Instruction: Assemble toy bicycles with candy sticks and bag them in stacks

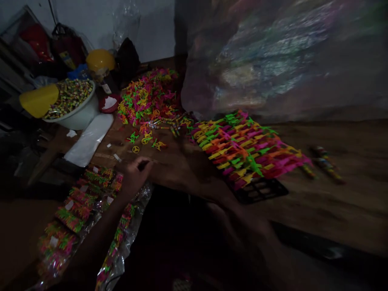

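Note:
My left hand (135, 174) reaches in from the lower left, above several clear packets of neon plastic pieces (79, 206). Its fingers are curled together in a pinch at the table edge; what they hold is too dark to name. My right hand (169, 163) lies just right of it on the wooden table (339, 194). The forearm comes in from the lower right, and the fingers are lost in shadow and blur. Loose neon pieces (146, 139) lie just beyond both hands. Rows of neon pieces (242, 147) are stacked on a black tray (263, 190) to the right.
A heap of loose neon pieces (151, 95) sits at the back. At the left are a white bowl of small sweets (79, 116) with a yellow scoop (39, 101), and a white sheet (87, 139). A big clear bag (273, 60) fills the upper right. Wrapped sticks (327, 161) lie at the right.

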The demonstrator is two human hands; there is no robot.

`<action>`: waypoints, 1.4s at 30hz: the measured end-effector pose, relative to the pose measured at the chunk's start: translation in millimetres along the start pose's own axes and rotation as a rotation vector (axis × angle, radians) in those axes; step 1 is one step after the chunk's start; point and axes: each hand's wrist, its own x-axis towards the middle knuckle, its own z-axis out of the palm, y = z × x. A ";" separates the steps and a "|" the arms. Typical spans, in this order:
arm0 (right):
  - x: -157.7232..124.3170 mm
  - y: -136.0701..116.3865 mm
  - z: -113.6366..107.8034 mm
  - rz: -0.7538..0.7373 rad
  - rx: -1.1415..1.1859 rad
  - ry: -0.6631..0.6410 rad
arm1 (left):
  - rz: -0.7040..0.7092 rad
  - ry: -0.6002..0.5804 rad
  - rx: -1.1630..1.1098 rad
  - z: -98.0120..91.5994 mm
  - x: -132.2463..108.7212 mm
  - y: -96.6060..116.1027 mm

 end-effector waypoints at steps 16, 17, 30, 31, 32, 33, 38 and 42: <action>66.9 -10.2 38.1 0.012 0.319 -0.139 | 0.561 -0.193 0.827 36.8 103.3 -28.4; 66.1 -11.3 38.6 0.025 0.329 -0.125 | 0.568 -0.186 0.842 38.1 104.4 -29.9; 47.2 -14.7 33.6 0.384 0.596 0.185 | -0.152 -0.335 -0.646 21.5 36.9 19.0; 48.0 -13.6 34.9 0.377 0.613 0.205 | -0.237 -0.389 -0.725 23.8 26.3 20.7; 48.1 -11.9 36.5 0.369 0.639 0.217 | -0.305 -0.415 -0.780 27.1 16.3 21.7; 47.7 -9.5 38.2 0.364 0.672 0.223 | -0.359 -0.435 -0.819 31.2 7.1 22.3; 42.0 4.5 41.3 0.333 0.773 0.234 | -0.453 -0.544 -0.907 53.6 -22.3 28.4; 39.2 11.3 38.4 0.238 0.738 0.267 | -0.472 -0.567 -0.924 61.3 -27.7 32.0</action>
